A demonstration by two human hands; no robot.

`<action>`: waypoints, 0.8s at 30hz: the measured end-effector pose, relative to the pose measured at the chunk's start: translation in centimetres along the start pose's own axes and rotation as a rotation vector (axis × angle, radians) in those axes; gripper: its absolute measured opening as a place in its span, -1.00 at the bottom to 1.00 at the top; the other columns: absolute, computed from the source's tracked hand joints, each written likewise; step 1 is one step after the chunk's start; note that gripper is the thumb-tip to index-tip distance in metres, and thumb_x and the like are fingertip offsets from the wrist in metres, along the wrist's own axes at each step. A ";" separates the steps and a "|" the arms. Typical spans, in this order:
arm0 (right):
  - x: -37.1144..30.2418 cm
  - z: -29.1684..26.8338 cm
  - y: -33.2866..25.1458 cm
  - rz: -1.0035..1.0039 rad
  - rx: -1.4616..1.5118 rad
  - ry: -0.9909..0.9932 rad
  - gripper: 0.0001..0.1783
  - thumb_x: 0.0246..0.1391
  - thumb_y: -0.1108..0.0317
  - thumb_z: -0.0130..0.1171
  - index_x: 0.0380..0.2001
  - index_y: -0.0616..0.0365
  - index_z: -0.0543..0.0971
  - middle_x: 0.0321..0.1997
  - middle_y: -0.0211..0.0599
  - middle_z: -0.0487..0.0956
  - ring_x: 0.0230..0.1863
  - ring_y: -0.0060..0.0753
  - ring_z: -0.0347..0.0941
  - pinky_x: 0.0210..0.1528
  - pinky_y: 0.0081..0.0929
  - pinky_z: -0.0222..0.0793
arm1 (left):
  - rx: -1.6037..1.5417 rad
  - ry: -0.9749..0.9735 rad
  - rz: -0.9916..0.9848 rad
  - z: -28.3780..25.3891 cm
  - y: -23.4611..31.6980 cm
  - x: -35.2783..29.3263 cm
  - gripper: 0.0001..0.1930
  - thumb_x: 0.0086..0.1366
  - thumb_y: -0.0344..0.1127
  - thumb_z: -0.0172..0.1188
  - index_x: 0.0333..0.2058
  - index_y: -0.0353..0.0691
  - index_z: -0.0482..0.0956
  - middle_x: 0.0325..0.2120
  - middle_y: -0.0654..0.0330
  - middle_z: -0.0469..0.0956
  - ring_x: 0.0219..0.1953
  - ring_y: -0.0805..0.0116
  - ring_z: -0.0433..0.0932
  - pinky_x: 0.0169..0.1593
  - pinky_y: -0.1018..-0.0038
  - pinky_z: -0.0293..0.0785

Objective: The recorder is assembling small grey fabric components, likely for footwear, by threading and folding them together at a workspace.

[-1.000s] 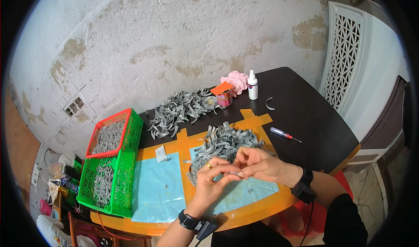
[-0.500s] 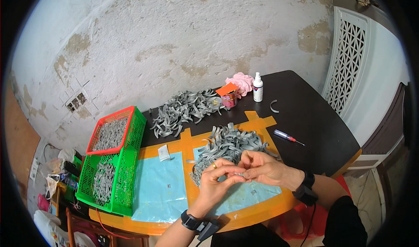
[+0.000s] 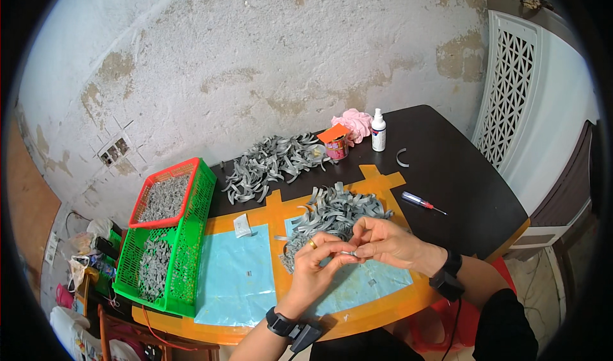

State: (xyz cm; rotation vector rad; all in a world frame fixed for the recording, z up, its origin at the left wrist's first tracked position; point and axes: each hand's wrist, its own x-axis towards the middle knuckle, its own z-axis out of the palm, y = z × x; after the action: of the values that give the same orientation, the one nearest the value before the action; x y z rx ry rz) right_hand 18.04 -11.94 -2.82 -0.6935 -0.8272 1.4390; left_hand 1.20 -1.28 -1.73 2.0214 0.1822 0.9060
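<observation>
Over the near middle of the table, my left hand and my right hand meet fingertip to fingertip. Between them they pinch a small pale grey piece, mostly hidden by the fingers; its exact kind cannot be made out. Both hands are closed, thumbs against forefingers. Just beyond them lies a heap of curved grey strips, with smaller grey pieces at its left edge. Below the hands a light blue sheet is held down by orange tape.
At left a red basket rests on a green basket, both holding small grey pieces. Farther back are more grey strips, an orange-topped can, pink cloth and a white spray bottle. A screwdriver lies right.
My fingers have shifted very slightly around the small piece, which shows a little differently between the fingertips. The view has moved a touch; the things on the table lie as before.
</observation>
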 end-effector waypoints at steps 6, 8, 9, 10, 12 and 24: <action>0.0 0.2 0.1 -0.003 0.001 -0.026 -0.74 0.08 0.58 0.12 -0.20 0.15 0.32 -0.24 -0.29 0.52 -0.21 -0.53 0.46 -0.17 -0.58 0.37 | 0.002 -0.013 -0.011 -0.1 0.4 0.0 -0.81 -0.05 -0.47 0.41 -0.39 -0.24 0.66 -0.46 0.25 0.56 -0.41 0.49 0.50 -0.33 0.58 0.42; -0.1 0.2 0.4 -0.008 -0.008 0.000 -0.73 0.07 0.58 0.11 -0.19 0.16 0.31 -0.22 -0.31 0.50 -0.23 -0.56 0.43 -0.19 -0.59 0.35 | -0.013 0.008 0.007 0.1 0.1 -0.1 -0.80 -0.06 -0.46 0.42 -0.39 -0.24 0.66 -0.46 0.25 0.55 -0.44 0.51 0.48 -0.35 0.60 0.42; -0.1 0.3 0.5 -0.008 -0.009 0.000 -0.73 0.07 0.58 0.11 -0.19 0.16 0.31 -0.22 -0.31 0.50 -0.23 -0.56 0.43 -0.19 -0.59 0.35 | -0.014 0.009 0.007 0.1 0.1 -0.1 -0.80 -0.06 -0.46 0.42 -0.39 -0.24 0.66 -0.46 0.25 0.55 -0.44 0.51 0.48 -0.35 0.60 0.42; -0.1 0.4 0.5 -0.018 -0.015 0.007 -0.73 0.07 0.57 0.11 -0.18 0.16 0.31 -0.21 -0.32 0.49 -0.24 -0.57 0.41 -0.19 -0.59 0.33 | -0.017 0.004 0.002 0.1 0.1 -0.1 -0.80 -0.06 -0.47 0.42 -0.38 -0.24 0.66 -0.46 0.25 0.55 -0.44 0.51 0.49 -0.35 0.59 0.42; -0.2 0.6 0.6 -0.028 -0.021 0.016 -0.73 0.07 0.57 0.10 -0.18 0.16 0.31 -0.20 -0.33 0.48 -0.25 -0.58 0.40 -0.20 -0.60 0.32 | -0.022 -0.001 -0.003 0.1 0.2 -0.1 -0.79 -0.06 -0.47 0.42 -0.38 -0.24 0.66 -0.47 0.24 0.55 -0.44 0.50 0.49 -0.35 0.59 0.42; -0.3 1.3 -0.4 -0.153 -0.095 -0.009 -0.76 0.10 0.54 0.10 -0.20 0.15 0.30 -0.20 -0.33 0.46 -0.26 -0.60 0.35 -0.19 -0.57 0.30 | 0.007 0.075 0.070 -0.2 0.6 0.3 -0.81 -0.06 -0.56 0.40 -0.40 -0.23 0.66 -0.41 0.23 0.55 -0.32 0.43 0.51 -0.24 0.54 0.44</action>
State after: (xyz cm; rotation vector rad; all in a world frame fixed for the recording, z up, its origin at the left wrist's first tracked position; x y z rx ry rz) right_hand 17.16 -12.39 -1.78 -0.6812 -0.9400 1.2727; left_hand 1.18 -1.34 -1.01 2.0123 0.1572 1.0271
